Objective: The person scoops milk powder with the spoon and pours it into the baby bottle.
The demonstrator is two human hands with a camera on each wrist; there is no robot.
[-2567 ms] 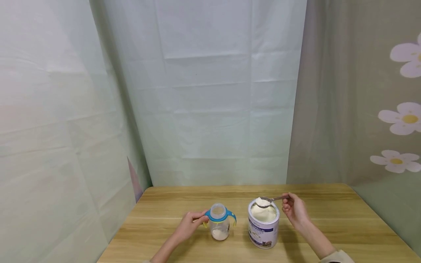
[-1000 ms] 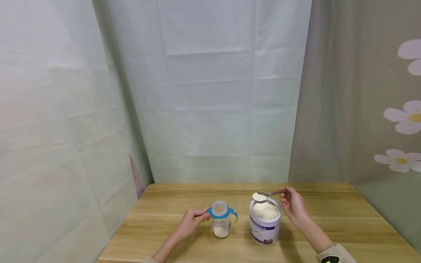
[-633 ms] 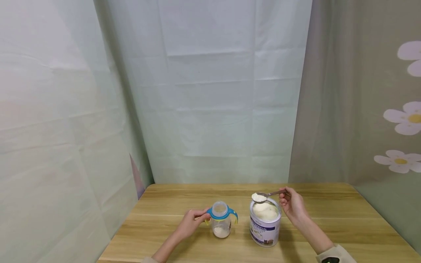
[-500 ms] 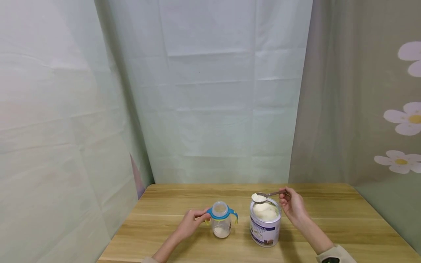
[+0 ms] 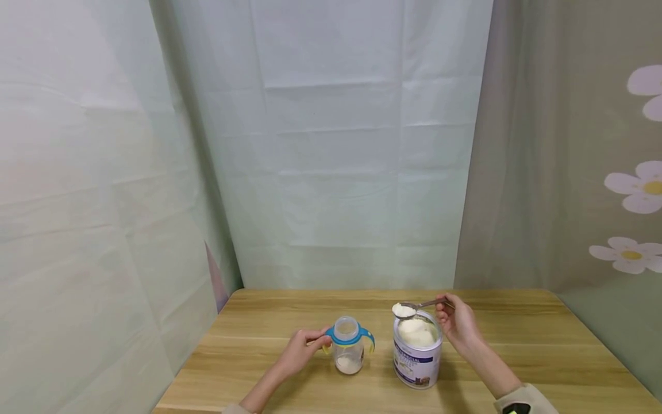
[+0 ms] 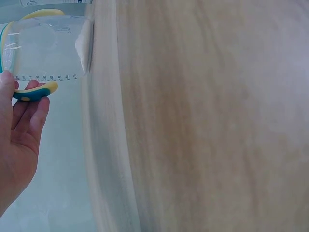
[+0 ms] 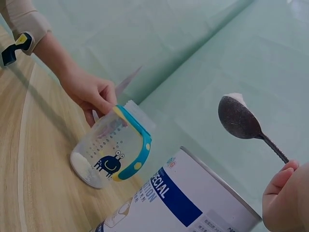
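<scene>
Heaped spoon (image 7: 238,120) hung over the tin (image 5: 416,367)

From my station I saw the right hand (image 5: 459,323) pinching the spoon's handle, its bowl loaded with pale powder (image 5: 403,310) just above the tin's rim. On the head camera I found the left hand (image 5: 297,352) gripping one handle of the bottle (image 5: 347,352) between thumb and fingers. The bottle stood upright on the wooden table (image 5: 248,339), left of the tin and apart from it, with a little powder at its bottom.
</scene>
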